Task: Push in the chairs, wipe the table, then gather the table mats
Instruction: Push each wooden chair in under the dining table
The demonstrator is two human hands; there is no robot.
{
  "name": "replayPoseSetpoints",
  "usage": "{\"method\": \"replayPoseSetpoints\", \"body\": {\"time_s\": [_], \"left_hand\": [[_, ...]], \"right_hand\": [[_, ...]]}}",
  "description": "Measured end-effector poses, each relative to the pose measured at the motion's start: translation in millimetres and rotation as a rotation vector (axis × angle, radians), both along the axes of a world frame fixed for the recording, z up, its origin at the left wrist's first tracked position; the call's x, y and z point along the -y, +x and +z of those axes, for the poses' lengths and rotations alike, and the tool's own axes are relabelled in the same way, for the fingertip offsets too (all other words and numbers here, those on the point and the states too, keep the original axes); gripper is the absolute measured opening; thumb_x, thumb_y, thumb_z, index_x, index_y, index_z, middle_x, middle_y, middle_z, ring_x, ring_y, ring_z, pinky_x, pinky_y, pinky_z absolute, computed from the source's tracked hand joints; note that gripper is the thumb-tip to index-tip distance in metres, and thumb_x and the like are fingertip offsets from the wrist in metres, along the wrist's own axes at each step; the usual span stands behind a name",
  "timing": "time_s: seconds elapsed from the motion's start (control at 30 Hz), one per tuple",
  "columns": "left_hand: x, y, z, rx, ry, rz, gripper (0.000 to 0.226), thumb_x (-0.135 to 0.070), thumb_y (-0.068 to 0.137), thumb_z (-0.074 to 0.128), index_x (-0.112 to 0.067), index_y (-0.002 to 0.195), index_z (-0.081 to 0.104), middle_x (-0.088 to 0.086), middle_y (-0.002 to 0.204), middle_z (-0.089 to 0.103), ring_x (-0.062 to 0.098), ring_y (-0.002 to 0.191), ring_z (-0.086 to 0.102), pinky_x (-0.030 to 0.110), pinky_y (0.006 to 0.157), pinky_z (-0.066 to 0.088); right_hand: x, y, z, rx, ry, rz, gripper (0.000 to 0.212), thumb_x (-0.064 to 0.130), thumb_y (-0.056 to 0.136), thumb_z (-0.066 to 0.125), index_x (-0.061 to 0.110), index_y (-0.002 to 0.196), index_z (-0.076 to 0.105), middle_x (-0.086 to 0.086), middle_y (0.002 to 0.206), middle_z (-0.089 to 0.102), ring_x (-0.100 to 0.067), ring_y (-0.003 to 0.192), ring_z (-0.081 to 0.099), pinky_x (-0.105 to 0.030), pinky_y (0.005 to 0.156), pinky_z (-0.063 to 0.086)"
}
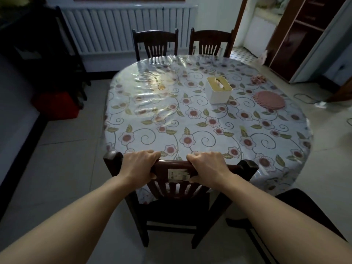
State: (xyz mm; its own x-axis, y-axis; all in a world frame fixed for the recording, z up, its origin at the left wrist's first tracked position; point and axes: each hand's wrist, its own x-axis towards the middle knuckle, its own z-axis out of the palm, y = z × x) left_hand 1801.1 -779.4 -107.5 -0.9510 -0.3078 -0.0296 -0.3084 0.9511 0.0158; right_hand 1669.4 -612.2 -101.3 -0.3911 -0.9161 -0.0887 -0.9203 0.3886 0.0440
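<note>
Dark wooden chair (177,169), both hands gripping

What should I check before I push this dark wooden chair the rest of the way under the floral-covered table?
1. Left hand grips the top rail of the dark wooden chair: ok.
2. Right hand grips the same rail: ok.
3. Chair faces the oval table with floral plastic cover squarely: ok.
4. Chair fully pushed in: not ok, the seat shows outside the table edge.
5. Space under the table free of obstacles: cannot tell, hidden by the cover.
6. Second dark chair at the right clear of this one: ok, a gap shows.
</note>
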Motion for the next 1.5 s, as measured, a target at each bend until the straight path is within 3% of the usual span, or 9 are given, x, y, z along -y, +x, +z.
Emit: {"method": "replayPoseSetpoints", "body": {"time_s": [0.23, 0.5, 0.73, 0.83, 0.93, 1.07, 1.13, 1.27, 1.5], "left_hand": [[-17.6, 0.3, -38.5, -0.105, 0.042, -0.08, 0.034, -0.034, 0.067, 0.076, -0.022, 0.086, 0.05, -0.007, 0.081, 0.058, 0.015, 0.073, 0.056, 0.027, 0.052, 0.033], [-28.2, 6.7, -47.5, -0.005, 0.077, -0.149, 0.035, -0.034, 0.073, 0.07, -0.022, 0.098, 0.05, -0.003, 0.096, 0.056, 0.02, 0.089, 0.057, 0.031, 0.06, 0.034], [-32.1, 10.8, -47.0, 0.021, 0.091, -0.116, 0.029, -0.029, 0.075, 0.068, -0.022, 0.099, 0.052, -0.003, 0.096, 0.056, 0.02, 0.09, 0.057, 0.03, 0.061, 0.035], [-27.5, 11.3, -47.2, -0.018, 0.104, -0.133, 0.03, -0.03, 0.075, 0.069, -0.022, 0.099, 0.053, -0.004, 0.095, 0.057, 0.019, 0.088, 0.057, 0.03, 0.061, 0.035], [-28.0, 16.1, -52.5, -0.097, 0.105, -0.155, 0.029, -0.028, 0.069, 0.073, -0.022, 0.091, 0.055, -0.005, 0.087, 0.058, 0.018, 0.078, 0.058, 0.028, 0.056, 0.031], [-39.9, 25.3, -64.5, -0.123, 0.128, -0.16, 0.034, -0.026, 0.058, 0.079, -0.022, 0.083, 0.056, -0.005, 0.076, 0.059, 0.019, 0.067, 0.059, 0.027, 0.048, 0.036], [-52.8, 28.4, -69.4, -0.11, 0.147, -0.161, 0.032, -0.027, 0.065, 0.076, -0.021, 0.09, 0.057, -0.003, 0.083, 0.06, 0.02, 0.074, 0.06, 0.03, 0.054, 0.042], [-67.7, 27.2, -66.4, -0.05, 0.156, -0.158, 0.03, -0.028, 0.08, 0.062, -0.022, 0.108, 0.053, -0.003, 0.103, 0.059, 0.02, 0.095, 0.057, 0.032, 0.068, 0.044], [-61.1, 33.9, -56.0, 0.042, 0.147, -0.128, 0.031, -0.027, 0.08, 0.062, -0.026, 0.11, 0.053, -0.005, 0.109, 0.059, 0.019, 0.099, 0.058, 0.031, 0.075, 0.043]], "right_hand": [[-17.5, -4.1, -25.5, 0.023, -0.042, -0.038, 0.037, 0.036, 0.078, 0.07, 0.019, 0.104, 0.051, 0.001, 0.097, 0.059, -0.02, 0.09, 0.058, -0.029, 0.063, 0.035], [-39.5, 9.6, -37.7, 0.095, 0.01, -0.115, 0.031, 0.013, 0.078, 0.067, 0.019, 0.098, 0.044, 0.003, 0.09, 0.051, -0.021, 0.087, 0.055, -0.036, 0.069, 0.046], [-52.4, 17.8, -36.0, 0.055, -0.026, -0.187, 0.019, 0.011, 0.081, 0.061, 0.017, 0.097, 0.052, -0.002, 0.093, 0.063, -0.025, 0.088, 0.061, -0.03, 0.064, 0.031], [-50.2, 20.9, -41.3, -0.002, -0.134, -0.197, 0.017, 0.007, 0.077, 0.063, 0.016, 0.087, 0.052, -0.002, 0.082, 0.064, -0.025, 0.078, 0.062, -0.029, 0.06, 0.029], [-52.4, 19.5, -50.1, -0.083, -0.207, -0.196, 0.031, 0.002, 0.056, 0.076, 0.017, 0.069, 0.052, 0.002, 0.059, 0.058, -0.02, 0.053, 0.058, -0.025, 0.05, 0.026], [-64.1, 22.7, -58.5, -0.076, -0.15, -0.173, 0.036, 0.008, 0.047, 0.081, 0.02, 0.073, 0.059, 0.007, 0.058, 0.059, -0.016, 0.049, 0.058, -0.023, 0.045, 0.031], [-74.7, 23.8, -61.1, -0.085, -0.154, -0.17, 0.044, 0.006, 0.035, 0.084, 0.021, 0.069, 0.059, 0.008, 0.055, 0.058, -0.015, 0.045, 0.057, -0.022, 0.041, 0.035], [-87.4, 22.7, -66.1, -0.101, -0.188, -0.165, 0.045, 0.001, 0.034, 0.083, 0.02, 0.065, 0.057, 0.008, 0.053, 0.057, -0.016, 0.044, 0.056, -0.023, 0.04, 0.039], [-81.6, 35.9, -69.4, -0.097, -0.279, -0.131, 0.041, 0.005, 0.039, 0.083, 0.021, 0.066, 0.057, 0.008, 0.055, 0.058, -0.015, 0.045, 0.057, -0.02, 0.043, 0.035]]}}
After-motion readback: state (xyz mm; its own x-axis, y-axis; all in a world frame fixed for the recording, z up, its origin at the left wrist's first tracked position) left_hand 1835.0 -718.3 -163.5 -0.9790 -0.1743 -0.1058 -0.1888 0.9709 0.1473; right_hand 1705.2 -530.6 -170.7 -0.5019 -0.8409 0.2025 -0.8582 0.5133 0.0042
